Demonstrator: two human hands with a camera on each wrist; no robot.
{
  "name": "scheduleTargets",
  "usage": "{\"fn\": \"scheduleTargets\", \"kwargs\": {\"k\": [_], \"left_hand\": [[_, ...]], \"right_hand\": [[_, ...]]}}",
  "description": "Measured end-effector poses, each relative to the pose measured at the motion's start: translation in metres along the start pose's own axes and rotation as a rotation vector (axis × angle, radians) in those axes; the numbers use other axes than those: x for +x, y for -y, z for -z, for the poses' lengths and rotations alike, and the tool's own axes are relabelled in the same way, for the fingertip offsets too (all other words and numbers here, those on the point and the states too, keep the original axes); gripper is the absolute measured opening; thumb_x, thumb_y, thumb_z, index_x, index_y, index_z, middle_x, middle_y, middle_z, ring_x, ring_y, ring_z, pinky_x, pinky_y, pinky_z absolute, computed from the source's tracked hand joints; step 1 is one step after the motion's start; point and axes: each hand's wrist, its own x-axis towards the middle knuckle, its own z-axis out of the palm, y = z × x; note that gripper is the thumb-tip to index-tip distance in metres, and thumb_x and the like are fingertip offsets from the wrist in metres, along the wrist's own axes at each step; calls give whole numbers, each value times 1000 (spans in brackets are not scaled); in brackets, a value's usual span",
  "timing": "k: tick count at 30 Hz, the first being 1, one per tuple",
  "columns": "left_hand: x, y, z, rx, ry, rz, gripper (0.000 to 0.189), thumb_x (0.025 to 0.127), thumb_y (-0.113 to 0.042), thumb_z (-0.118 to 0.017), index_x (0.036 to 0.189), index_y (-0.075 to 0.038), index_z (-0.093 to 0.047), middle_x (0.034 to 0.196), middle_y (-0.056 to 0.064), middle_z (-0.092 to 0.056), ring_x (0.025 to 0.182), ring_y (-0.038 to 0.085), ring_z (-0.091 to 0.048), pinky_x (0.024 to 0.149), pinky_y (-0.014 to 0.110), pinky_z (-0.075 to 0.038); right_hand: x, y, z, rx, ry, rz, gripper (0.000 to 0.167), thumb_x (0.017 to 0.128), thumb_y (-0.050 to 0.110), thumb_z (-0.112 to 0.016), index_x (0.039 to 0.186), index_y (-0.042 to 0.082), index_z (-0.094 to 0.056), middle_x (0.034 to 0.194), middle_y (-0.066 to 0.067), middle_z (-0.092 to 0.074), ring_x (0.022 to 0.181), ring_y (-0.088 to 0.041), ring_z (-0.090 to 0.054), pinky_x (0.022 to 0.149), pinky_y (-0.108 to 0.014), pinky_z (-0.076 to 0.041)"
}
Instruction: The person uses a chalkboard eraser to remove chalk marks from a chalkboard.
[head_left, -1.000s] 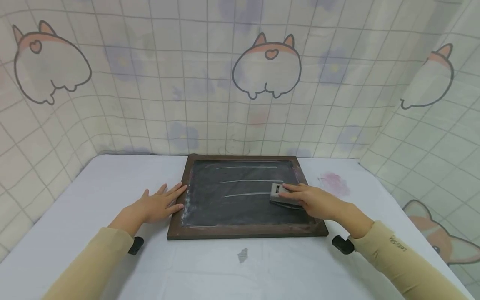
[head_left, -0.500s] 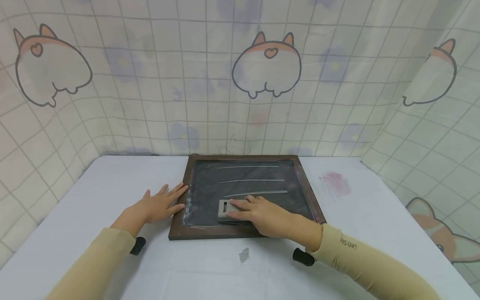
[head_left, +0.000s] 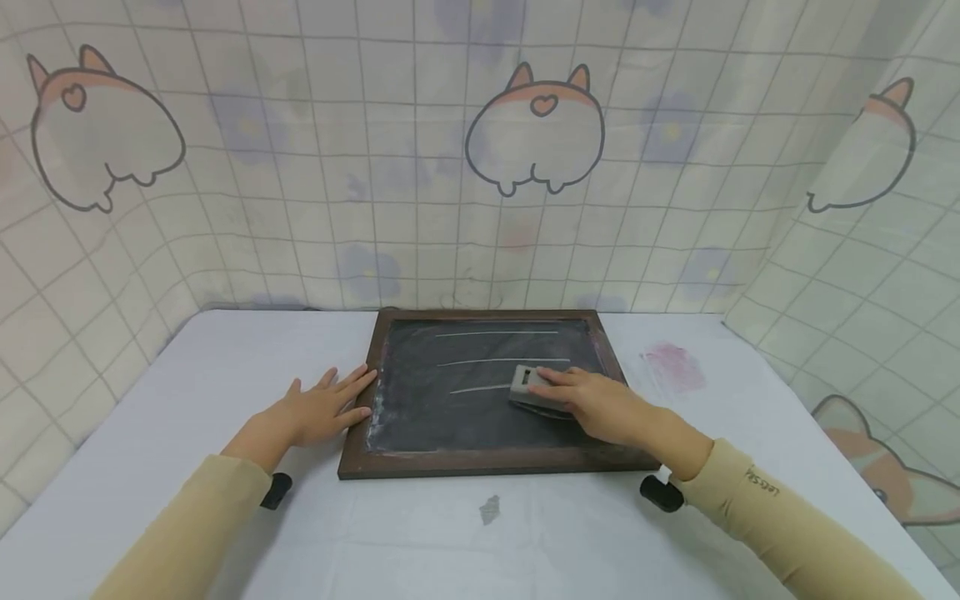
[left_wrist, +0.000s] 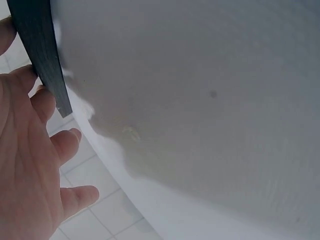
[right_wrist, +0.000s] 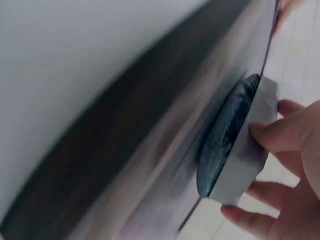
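Observation:
A wood-framed blackboard [head_left: 450, 425] lies on the white table. Three chalk lines run across it, the lowest partly covered by a grey blackboard eraser [head_left: 543, 393]. My right hand [head_left: 611, 408] grips this eraser with its dark felt pad [right_wrist: 225, 140] down on the board, right of the middle; in the right wrist view the thumb and fingers hold its grey body from both sides. At the board's left side my left hand [head_left: 311, 414] rests with fingers spread, fingertips touching the frame [left_wrist: 42, 55].
A tiled-pattern cloth with cartoon animals [head_left: 534, 137] hangs behind and beside the table [head_left: 405, 533]. A pink smudge [head_left: 672, 367] marks the tabletop right of the board, and a grey patch [head_left: 489, 509] lies in front of it.
My right hand has swept the eraser left and nearer to me, then back right and farther up the board, over the lowest line. The left hand has stayed on the frame.

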Motion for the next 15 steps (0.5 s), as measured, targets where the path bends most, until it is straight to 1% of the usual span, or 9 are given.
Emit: {"fn": "scheduleTargets", "kwargs": {"k": [1, 2, 4, 6, 7, 11, 14, 15], "left_hand": [[-1, 0, 1, 0, -1, 0, 72, 108, -55, -41, 165, -16, -21, 170, 14, -16, 150, 52, -17, 108, 83, -8], [-1, -1, 2, 0, -1, 0, 72, 108, -55, -41, 165, -16, -21, 170, 14, -17, 150, 52, -18, 108, 83, -8], [-2, -1, 3, 2, 1, 3, 71, 108, -54, -41, 165, -16, -21, 170, 14, -16, 150, 51, -17, 108, 82, -7], [-2, -2, 3, 5, 2, 3, 72, 108, -54, -41, 165, -15, -21, 170, 15, -16, 150, 52, -17, 108, 82, -8], [-2, -2, 3, 6, 4, 3, 72, 108, -55, -41, 165, -15, -21, 170, 15, -16, 150, 52, -17, 108, 82, -8], [-1, -3, 2, 3, 2, 3, 72, 108, -55, -41, 165, -15, -22, 169, 15, -17, 150, 52, -18, 108, 83, -8], [-1, -2, 1, 0, 1, 3, 72, 108, -54, -42, 165, -15, -22, 170, 15, -17, 150, 52, -17, 108, 83, -8], [0, -2, 1, -1, 1, 2, 72, 108, -54, -42, 165, -15, -21, 170, 15, -17, 150, 52, -17, 108, 83, -7]], "right_hand": [[-3, -7, 1, -7, -10, -40, 57, 92, -16, -61, 145, 6, -59, 150, -24, -50, 121, -55, -57, 70, -42, -59], [-5, -13, 2, -14, -17, -79, 57, 91, -17, -61, 144, 5, -60, 149, -24, -50, 121, -55, -57, 62, -37, -55], [-9, -23, 4, -18, -19, -151, 57, 92, -18, -59, 144, 5, -60, 150, -25, -50, 122, -54, -56, 52, -29, -45], [-10, -28, 5, -23, -11, -203, 57, 92, -17, -57, 145, 6, -60, 151, -25, -49, 123, -54, -55, 48, -26, -35], [-9, -29, 5, -26, -8, -218, 57, 92, -17, -57, 145, 6, -60, 151, -24, -49, 123, -55, -55, 48, -25, -33], [-5, -25, 4, -56, -6, -233, 56, 93, -18, -55, 143, 6, -61, 149, -26, -50, 121, -59, -54, 48, -26, -31], [3, -16, 4, -95, 6, -240, 57, 92, -18, -56, 143, 6, -61, 148, -27, -51, 118, -61, -55, 47, -28, -32], [7, -12, 3, -103, 11, -243, 56, 93, -18, -56, 144, 6, -61, 148, -26, -51, 118, -61, -56, 46, -27, -31]]}}
